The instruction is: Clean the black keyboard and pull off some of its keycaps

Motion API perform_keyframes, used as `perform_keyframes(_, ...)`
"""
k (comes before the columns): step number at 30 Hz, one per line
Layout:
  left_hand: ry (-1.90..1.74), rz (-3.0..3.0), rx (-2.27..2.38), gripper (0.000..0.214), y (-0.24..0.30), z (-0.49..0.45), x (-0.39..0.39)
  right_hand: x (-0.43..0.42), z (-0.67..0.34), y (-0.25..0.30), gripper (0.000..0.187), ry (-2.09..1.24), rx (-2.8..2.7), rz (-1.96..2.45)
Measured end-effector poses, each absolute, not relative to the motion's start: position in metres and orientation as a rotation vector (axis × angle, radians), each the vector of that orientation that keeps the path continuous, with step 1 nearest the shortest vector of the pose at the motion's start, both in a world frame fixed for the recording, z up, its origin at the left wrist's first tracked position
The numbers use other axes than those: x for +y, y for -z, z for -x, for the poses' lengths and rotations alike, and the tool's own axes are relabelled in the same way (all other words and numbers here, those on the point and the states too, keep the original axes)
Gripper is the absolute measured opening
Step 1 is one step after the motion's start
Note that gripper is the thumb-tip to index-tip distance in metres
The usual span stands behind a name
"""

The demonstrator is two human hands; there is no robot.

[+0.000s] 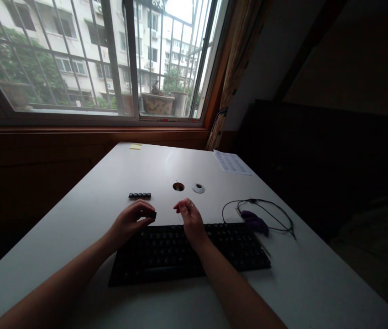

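My left hand (pixel 133 216) is closed in a pinch on a small black keycap (pixel 153 214), above the upper left part of a black keyboard (pixel 166 251). My right hand (pixel 190 220), with a ring on one finger, hovers over the keyboard's back edge with its fingers curled together. A faint thin outline shows just below those fingertips; I cannot make out whether they hold it. Several black keycaps (pixel 139 195) stand in a short row on the white desk (pixel 156 169), behind my left hand. Part of the keyboard is hidden by my hands and right forearm.
Right of the keyboard lie a dark purple cloth (pixel 254 222) and a looped black cable (pixel 283 212). Farther back are a round hole (pixel 178 187), its white cover (pixel 198 188), a printed sheet (pixel 232 162) and a yellow sticky note (pixel 135 146). A barred window (pixel 128 64) rises beyond the desk.
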State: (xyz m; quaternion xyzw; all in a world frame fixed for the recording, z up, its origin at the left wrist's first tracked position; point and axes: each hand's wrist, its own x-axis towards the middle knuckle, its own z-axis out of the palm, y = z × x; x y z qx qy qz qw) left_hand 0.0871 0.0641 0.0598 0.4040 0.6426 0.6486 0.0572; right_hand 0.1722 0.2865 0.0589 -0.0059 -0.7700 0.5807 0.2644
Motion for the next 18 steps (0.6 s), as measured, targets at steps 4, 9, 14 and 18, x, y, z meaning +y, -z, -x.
perform_keyframes(4,-1.971,-1.257,1.953,0.015,-0.059,-0.087,0.065,0.286,-0.171,-0.055,0.035,-1.591,-2.085,-0.037)
perform_keyframes(9,-1.93,-1.205,1.968,0.021,-0.053,-0.087,0.065,0.285,-0.173,-0.058,0.029,-1.49,-2.179,-0.157)
perform_keyframes(14,-1.908,-1.166,1.953,0.022,-0.05,-0.086,0.063,0.284,-0.174,-0.061,0.016,-1.387,-2.246,-0.26)
perform_keyframes(18,-1.886,-1.182,1.931,0.019,-0.048,-0.085,0.063,0.283,-0.173,-0.056,0.014,-1.398,-2.256,-0.354)
